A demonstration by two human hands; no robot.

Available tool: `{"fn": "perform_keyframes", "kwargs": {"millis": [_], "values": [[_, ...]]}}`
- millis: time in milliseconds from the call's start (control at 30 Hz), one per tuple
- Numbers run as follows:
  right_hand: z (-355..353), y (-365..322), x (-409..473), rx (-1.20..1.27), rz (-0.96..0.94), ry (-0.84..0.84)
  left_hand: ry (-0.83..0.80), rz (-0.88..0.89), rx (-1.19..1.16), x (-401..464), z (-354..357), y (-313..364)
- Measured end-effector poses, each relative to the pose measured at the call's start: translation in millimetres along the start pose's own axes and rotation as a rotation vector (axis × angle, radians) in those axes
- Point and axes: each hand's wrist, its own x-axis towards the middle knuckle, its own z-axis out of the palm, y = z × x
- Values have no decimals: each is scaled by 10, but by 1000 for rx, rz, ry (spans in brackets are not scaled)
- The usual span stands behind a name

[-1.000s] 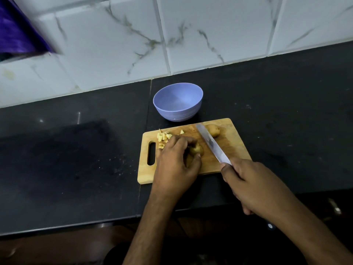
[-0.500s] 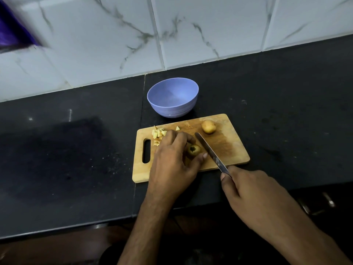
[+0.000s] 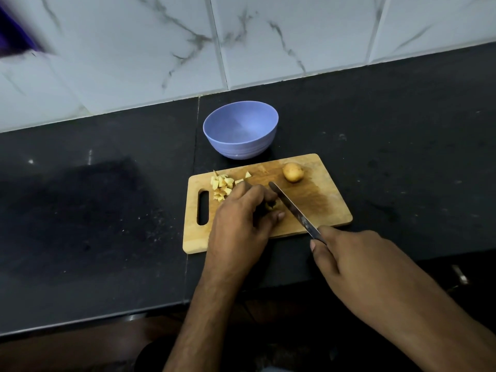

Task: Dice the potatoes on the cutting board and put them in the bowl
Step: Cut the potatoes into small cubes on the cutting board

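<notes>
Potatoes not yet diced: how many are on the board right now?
2. One whole potato lies near the cutting board's far right corner. A second potato, mostly hidden, is held by the left hand beside the knife. Others could be hidden beneath that hand.

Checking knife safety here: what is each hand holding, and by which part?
Right hand grips the knife by its handle. Left hand pinches a small potato piece between fingertips and thumb.

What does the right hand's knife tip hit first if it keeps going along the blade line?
Likely nothing: beyond the steel knife gripped by the right hand, bare wooden cutting board, passing between the loose dice and the whole potato; depth unclear.
</notes>
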Motion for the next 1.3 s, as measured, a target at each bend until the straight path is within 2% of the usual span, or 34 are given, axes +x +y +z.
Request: {"fn": "perform_keyframes", "kwargs": {"millis": [433,633,833,1100,1300], "values": [[25,-95,-39,-124,32,21,33,4,7,10,22,-5],[142,-43,191,-109,17,-36,33,-8,0,1,22,5],[85,22,-51,-99,47,-78,45,-18,1,18,10,39],[108,25,-236,-112,79,-14,51,-60,-31,-20,-12,35],[-19,-23,-265,-95,54,10,38,-21,-10,-91,-35,33]]}}
